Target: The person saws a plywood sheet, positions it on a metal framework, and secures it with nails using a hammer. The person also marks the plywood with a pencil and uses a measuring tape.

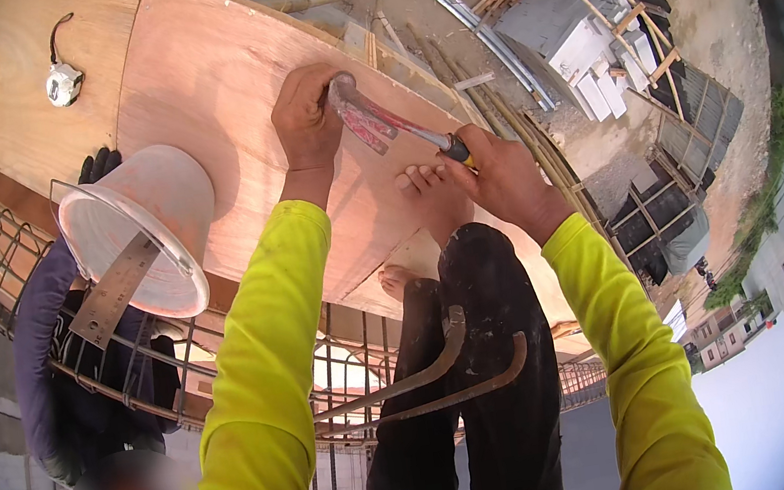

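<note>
My right hand (508, 178) is wrapped round the dark grip of a claw hammer (407, 126), which has a reddish, worn shaft. The hammer's metal head lies right beside my left hand (307, 122). That hand is closed, its fingers curled at the head; what they hold, if anything, is hidden. Both hands are over a reddish plywood sheet (209, 80), where my bare foot (436, 201) also rests, just below the hammer handle.
A whitish bucket (179, 190) with a flat brownish blade (113, 292) sticking out stands at left. Beside it is a co-worker with a black-gloved hand (98, 166). A tape measure (64, 84) lies far left. Bent rebar (439, 364) juts near my legs. Pipes (470, 18) lie beyond the plywood edge.
</note>
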Action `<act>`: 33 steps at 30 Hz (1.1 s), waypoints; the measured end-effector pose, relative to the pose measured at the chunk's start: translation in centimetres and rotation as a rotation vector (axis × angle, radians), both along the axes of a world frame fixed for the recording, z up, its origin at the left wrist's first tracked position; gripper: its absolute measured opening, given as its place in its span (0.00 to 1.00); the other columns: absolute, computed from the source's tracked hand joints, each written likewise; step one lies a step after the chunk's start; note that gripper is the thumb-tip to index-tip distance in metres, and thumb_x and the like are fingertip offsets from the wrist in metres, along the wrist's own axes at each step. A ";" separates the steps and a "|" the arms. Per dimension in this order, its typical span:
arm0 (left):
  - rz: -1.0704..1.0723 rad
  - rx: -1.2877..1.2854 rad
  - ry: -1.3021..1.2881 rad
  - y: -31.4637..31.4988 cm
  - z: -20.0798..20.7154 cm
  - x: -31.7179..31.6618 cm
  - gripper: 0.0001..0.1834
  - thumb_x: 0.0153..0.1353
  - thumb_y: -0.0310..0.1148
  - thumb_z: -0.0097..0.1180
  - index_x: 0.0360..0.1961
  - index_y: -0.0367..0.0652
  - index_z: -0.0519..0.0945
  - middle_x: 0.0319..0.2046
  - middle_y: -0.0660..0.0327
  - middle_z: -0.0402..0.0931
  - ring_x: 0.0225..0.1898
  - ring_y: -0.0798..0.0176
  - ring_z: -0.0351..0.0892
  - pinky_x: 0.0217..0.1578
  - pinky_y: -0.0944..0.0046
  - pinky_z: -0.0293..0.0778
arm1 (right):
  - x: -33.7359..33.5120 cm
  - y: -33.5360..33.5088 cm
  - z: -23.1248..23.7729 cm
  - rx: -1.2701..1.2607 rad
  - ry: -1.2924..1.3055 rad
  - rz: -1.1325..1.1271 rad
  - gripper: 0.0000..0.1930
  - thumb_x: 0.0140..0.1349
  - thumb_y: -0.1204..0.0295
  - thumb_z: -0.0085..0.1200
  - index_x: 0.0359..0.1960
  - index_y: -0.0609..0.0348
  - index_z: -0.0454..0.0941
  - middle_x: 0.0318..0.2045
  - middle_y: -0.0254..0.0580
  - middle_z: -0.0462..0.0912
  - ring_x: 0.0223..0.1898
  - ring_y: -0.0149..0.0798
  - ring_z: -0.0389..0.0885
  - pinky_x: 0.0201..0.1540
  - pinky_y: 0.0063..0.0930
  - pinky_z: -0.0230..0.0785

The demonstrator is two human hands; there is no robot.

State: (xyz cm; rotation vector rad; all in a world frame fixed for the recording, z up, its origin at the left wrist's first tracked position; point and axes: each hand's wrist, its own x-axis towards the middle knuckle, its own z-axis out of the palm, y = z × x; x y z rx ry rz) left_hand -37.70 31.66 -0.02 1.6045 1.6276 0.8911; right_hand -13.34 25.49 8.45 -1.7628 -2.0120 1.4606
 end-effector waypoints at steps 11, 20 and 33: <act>0.018 -0.045 0.043 -0.2 -0.5 0.0 0.11 0.54 0.19 0.65 0.39 0.39 0.83 0.36 0.58 0.83 0.40 0.58 0.83 0.44 0.63 0.79 | 0.4 1.3 0.1 0.099 0.084 -0.026 0.17 0.63 0.65 0.65 0.45 0.59 0.72 0.30 0.51 0.82 0.30 0.57 0.84 0.30 0.42 0.75; 0.054 -0.238 0.629 -5.1 1.8 -1.7 0.60 0.50 0.43 0.74 0.76 0.36 0.47 0.75 0.34 0.38 0.75 0.31 0.40 0.69 0.31 0.41 | 0.5 1.8 -1.5 0.071 0.105 0.016 0.16 0.60 0.64 0.64 0.43 0.56 0.73 0.30 0.45 0.81 0.32 0.51 0.84 0.32 0.40 0.75; -0.042 -0.596 0.733 -7.0 -0.3 -3.2 0.61 0.63 0.55 0.59 0.74 0.25 0.32 0.74 0.28 0.21 0.75 0.24 0.16 0.67 0.22 0.25 | 1.5 3.6 -2.6 0.194 0.436 0.110 0.18 0.62 0.59 0.64 0.44 0.56 0.74 0.33 0.46 0.82 0.33 0.51 0.84 0.33 0.41 0.75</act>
